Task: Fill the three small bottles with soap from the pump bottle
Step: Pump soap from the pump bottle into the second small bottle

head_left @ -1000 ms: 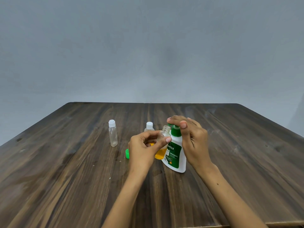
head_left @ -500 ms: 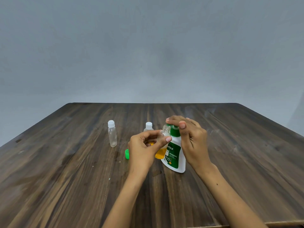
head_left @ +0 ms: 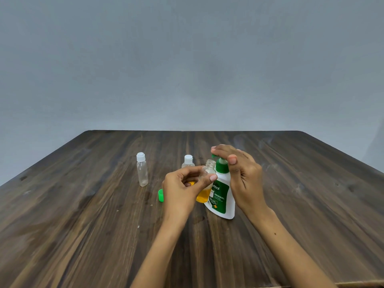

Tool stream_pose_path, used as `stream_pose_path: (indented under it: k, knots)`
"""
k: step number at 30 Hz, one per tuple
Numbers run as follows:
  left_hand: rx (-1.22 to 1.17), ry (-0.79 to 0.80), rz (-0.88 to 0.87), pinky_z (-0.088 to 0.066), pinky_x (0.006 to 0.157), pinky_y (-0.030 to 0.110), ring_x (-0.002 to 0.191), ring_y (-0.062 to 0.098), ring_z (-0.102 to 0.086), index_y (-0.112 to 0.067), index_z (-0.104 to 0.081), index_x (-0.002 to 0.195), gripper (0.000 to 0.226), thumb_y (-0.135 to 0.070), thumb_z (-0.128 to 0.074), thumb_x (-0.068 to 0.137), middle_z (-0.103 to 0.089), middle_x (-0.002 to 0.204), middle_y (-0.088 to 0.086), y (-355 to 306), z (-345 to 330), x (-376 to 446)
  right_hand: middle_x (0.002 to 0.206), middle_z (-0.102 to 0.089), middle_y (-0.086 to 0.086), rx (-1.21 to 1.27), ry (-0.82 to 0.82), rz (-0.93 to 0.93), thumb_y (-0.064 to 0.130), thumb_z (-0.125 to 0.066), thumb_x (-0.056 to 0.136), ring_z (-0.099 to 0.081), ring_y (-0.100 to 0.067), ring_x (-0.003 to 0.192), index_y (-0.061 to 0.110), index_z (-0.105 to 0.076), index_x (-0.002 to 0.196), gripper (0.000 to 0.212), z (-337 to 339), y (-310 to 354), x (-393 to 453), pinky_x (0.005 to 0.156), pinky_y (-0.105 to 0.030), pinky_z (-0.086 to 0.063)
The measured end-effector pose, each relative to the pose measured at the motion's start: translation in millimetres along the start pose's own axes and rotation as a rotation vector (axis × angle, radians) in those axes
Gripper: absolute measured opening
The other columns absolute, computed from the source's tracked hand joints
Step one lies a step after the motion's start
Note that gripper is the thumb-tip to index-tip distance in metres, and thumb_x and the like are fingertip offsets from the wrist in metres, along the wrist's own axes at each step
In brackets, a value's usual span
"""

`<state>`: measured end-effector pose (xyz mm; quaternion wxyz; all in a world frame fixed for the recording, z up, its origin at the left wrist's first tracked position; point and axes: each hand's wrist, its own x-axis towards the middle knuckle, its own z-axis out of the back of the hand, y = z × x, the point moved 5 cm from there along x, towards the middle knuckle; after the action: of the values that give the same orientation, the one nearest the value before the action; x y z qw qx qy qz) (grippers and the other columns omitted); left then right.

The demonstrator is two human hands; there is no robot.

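The open bottle (head_left: 206, 179) is small, clear and uncapped, its threaded neck bare, with orange-yellow soap filling roughly its lower part. It is tilted, mouth leaning right, touching the pump bottle (head_left: 221, 194) near the middle of the table (head_left: 83, 225). The left hand (head_left: 182, 190) grasps it, thumb and fingers curled round its body. The pump bottle is white with a green label and green collar, and stands upright just right of the open bottle. The right hand (head_left: 241, 175) arches over the pump (head_left: 218, 159) — fingers lie across the green head, thumb raised beside it; I cannot tell whether they are clenched round it or only pressing.

Against the frame half a second ago, the pump head sits higher — a pale stem shows above the collar, and the green nozzle tip is visible over the open bottle's mouth. The bottles and both hands have otherwise stayed in place.

Behind the left hand stands a capped bottle (head_left: 188, 161), partly hidden. Well to the left a taller capped bottle (head_left: 142, 169) stands empty. A green cap (head_left: 160, 195) lies on the table just left of the left hand.
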<state>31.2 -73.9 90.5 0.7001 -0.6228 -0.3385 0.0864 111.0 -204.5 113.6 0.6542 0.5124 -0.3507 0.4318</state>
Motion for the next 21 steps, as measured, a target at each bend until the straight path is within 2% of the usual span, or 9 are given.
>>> stream_pose_path:
  k: [3,8,15,21]
  knots:
    - [-0.001,-0.008,0.002,-0.058,0.085,0.039,0.084,0.009,-0.072,-0.036,-0.072,0.080,0.024,-0.035,-0.083,0.058,-0.076,0.082,-0.008,0.8,0.8,1.2,0.116,-0.068,0.005,-0.010,0.000,0.019,0.047,-0.022,0.104,-0.061,-0.011,0.114,0.012,-0.071,0.108,0.060,0.1,1.3,2.2,0.093,-0.051,-0.047]
    - [0.016,-0.022,0.016,-0.057,0.088,0.043,0.085,0.008,-0.072,-0.034,-0.073,0.082,0.023,-0.026,-0.086,0.066,-0.077,0.084,-0.008,6.0,2.4,1.2,0.109,-0.070,0.009,0.044,-0.039,-0.014,0.044,-0.024,0.105,-0.064,-0.011,0.106,0.013,-0.073,0.102,0.057,-1.8,-3.7,-2.5,0.085,-0.055,-0.050]
    - [-0.012,-0.018,0.027,-0.058,0.087,0.041,0.084,0.008,-0.072,-0.032,-0.073,0.081,0.022,-0.028,-0.085,0.063,-0.077,0.084,-0.007,2.5,3.9,-0.2,0.114,-0.068,0.006,0.022,-0.036,-0.006,0.046,-0.024,0.104,-0.062,-0.012,0.112,0.011,-0.072,0.106,0.059,-2.4,0.4,0.9,0.089,-0.050,-0.049]
    - [-0.005,-0.017,0.013,-0.058,0.087,0.040,0.083,0.007,-0.072,-0.034,-0.072,0.080,0.022,-0.026,-0.086,0.065,-0.076,0.083,-0.008,1.4,3.5,0.3,0.109,-0.069,0.007,0.024,-0.066,-0.022,0.044,-0.025,0.105,-0.063,-0.012,0.108,0.010,-0.072,0.102,0.059,-5.2,-0.8,-3.4,0.087,-0.050,-0.049]
